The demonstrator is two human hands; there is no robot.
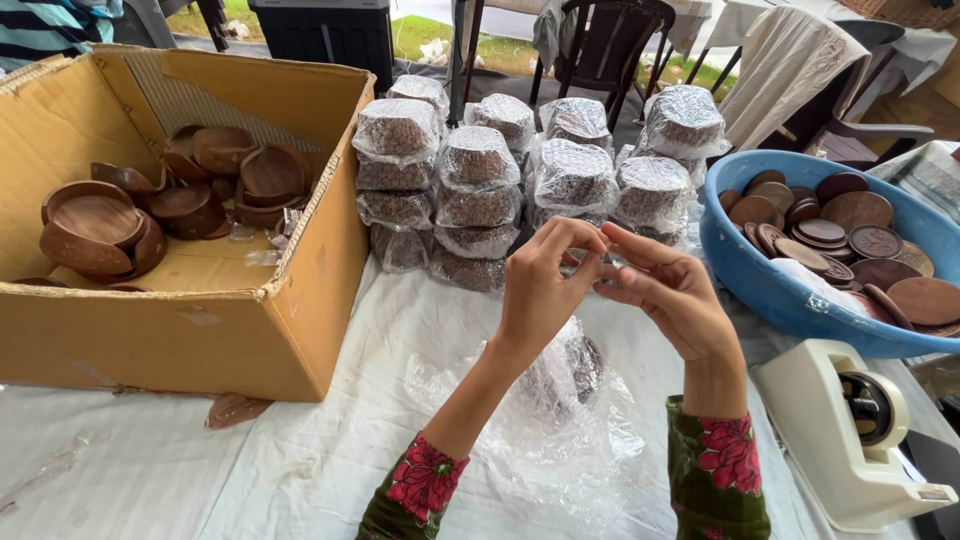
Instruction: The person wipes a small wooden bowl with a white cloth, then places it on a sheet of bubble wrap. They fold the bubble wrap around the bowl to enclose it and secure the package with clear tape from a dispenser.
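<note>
My left hand point(545, 285) and my right hand point(668, 292) are raised together above the table, fingertips meeting and pinching something small and clear that I cannot make out. Below them lies a clear plastic bag point(560, 420) with brown round pieces inside it, on the white cloth. Both forearms wear dark green sleeves with red flowers.
An open cardboard box point(300, 300) at left holds brown wooden bowls point(100, 225). Stacks of bubble-wrapped bundles point(480, 190) stand behind my hands. A blue basin point(760, 290) with round wooden discs sits at right, a white tape dispenser point(850, 440) in front of it. Chairs stand beyond.
</note>
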